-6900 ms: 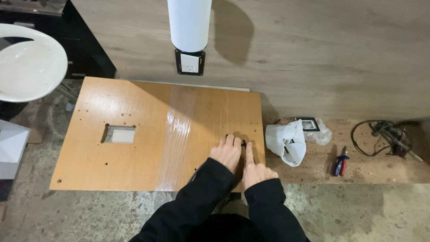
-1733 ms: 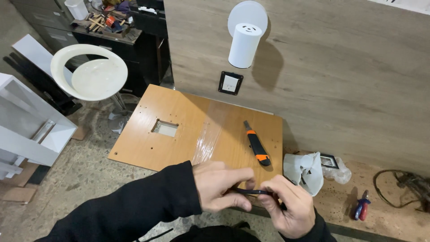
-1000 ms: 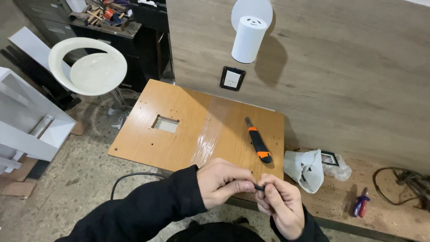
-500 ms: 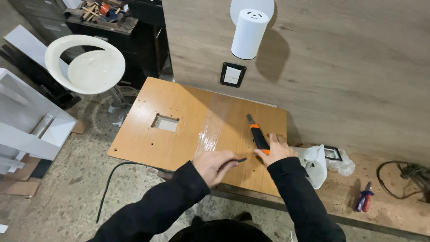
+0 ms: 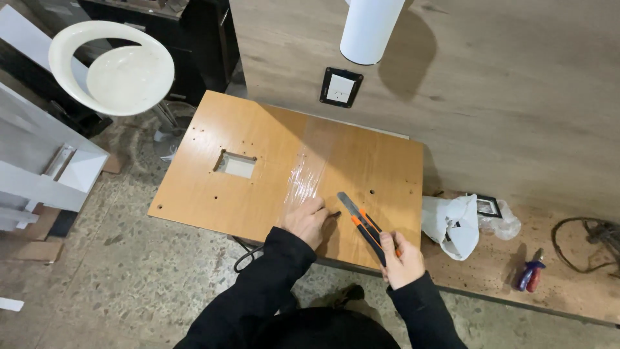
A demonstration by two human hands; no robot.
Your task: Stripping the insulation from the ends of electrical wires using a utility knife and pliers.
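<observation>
Over on the left stands a white moulded swivel stool (image 5: pixel 113 68), and below it some white cabinet panels (image 5: pixel 39 171) lean by the speckled floor. Next comes the orange-brown wooden board (image 5: pixel 271 161) lying flat, with a rectangular cut-out (image 5: pixel 236 165) near its left half and small drilled holes scattered about; a strip of clear glossy film (image 5: pixel 303 178) runs across its middle.

The person's left hand (image 5: pixel 307 220) rests on the board's near edge, fingers curled and pinching a small dark piece (image 5: pixel 334 213) against the wood; what that piece is I cannot make out. Just beside it the right hand (image 5: pixel 400 258) is closed around an orange and black utility knife (image 5: pixel 363 226), blade out and angled toward the dark piece, its tip just above the board and close to the left fingers.

By my reckoning the work is at the cutting or trimming stage: the knife is in hand and aimed, yet no fresh cut shows on the board, so most seems left.

Further right a crumpled white plastic bag (image 5: pixel 452 223) sits open on the wooden floor; its contents are hidden. Beyond it lie red and blue handled pliers (image 5: pixel 531 274) and a coiled dark cable (image 5: pixel 584 236).
</observation>
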